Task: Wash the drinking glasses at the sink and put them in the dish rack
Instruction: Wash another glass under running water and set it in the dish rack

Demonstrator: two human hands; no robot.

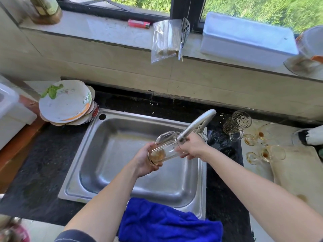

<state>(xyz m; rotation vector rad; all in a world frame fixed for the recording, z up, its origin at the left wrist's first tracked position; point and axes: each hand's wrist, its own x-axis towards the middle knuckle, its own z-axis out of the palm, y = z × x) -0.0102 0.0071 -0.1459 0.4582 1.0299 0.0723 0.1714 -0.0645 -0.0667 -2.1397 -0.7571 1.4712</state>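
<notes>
Over the steel sink [104, 172] I hold a clear drinking glass [164, 147] on its side, with brown residue at its bottom. My left hand [145, 161] cups the base end. My right hand [192, 145] grips the rim end, right under the tip of the grey faucet spout [197, 124]. I cannot tell whether water runs. Several dirty glasses [253, 137] with brown stains stand and lie on the counter to the right of the sink. No dish rack shows in view.
A stack of dirty plates [66, 103] sits at the sink's back left corner. A blue cloth [166, 222] drapes over the sink's front edge. A cutting board [300, 175] lies at the right. The window sill holds a lighter [139, 23], a bag of sticks [166, 41] and a white box [248, 39].
</notes>
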